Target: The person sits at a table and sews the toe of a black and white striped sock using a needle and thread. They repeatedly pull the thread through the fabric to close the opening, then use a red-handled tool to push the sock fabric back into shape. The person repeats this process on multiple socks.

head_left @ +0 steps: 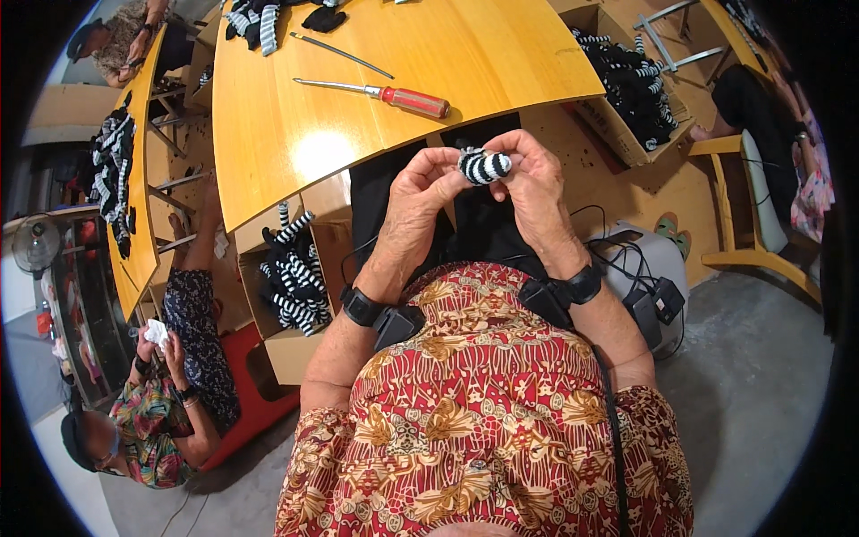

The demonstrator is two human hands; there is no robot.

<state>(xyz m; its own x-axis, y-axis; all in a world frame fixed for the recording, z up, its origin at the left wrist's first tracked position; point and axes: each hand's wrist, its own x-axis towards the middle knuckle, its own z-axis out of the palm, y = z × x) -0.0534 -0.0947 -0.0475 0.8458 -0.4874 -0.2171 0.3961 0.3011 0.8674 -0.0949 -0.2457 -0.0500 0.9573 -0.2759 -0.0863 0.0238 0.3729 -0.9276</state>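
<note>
A small striped knitted piece (484,166), black and white and bunched up, is held in front of me just off the table's near edge. My left hand (419,199) pinches its left end between thumb and fingers. On the other side, my right hand (535,186) grips the right end, with thumb and fingertips closed on it. Beyond my hands, a screwdriver (413,100) with a red handle lies on the yellow wooden table (483,58). A thin metal rod (344,55) lies farther back.
Striped knitted pieces (267,29) lie at the table's far left. Cardboard boxes of similar pieces stand at left (300,358) and right (617,134). A grey case (653,268) with black cables sits beside me. At lower left, a co-worker's hands (170,349) hold something white.
</note>
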